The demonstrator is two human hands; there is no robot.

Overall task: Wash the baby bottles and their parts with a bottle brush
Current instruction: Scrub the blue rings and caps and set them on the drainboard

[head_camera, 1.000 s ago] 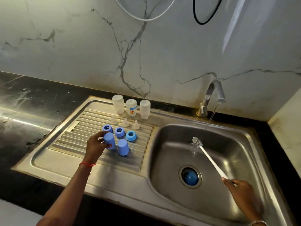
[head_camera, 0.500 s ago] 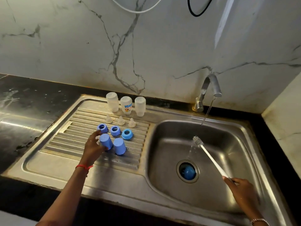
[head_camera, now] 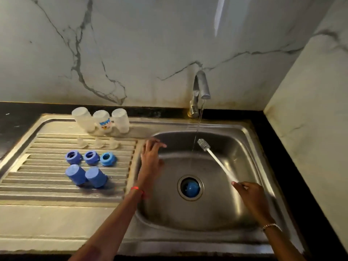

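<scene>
Sink (head_camera: 244,147) holds a blue piece (head_camera: 190,189) at its drain (right hand (head_camera: 250,196) grips brush (head_camera: 219,162)).

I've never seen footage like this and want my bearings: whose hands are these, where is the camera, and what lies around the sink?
There is no machine here: these are a person's two bare hands, filmed by one camera worn on the head, looking forward and down. The right hand grips the handle of a white bottle brush, its bristle head close by the thin water stream from the metal tap. The left hand holds nothing; its fingers reach over the left edge of the steel sink basin. On the ribbed steel draining board stand three clear plastic bottles, three clear teats, three blue screw rings and two blue caps. A round blue thing sits in the drain.
</scene>
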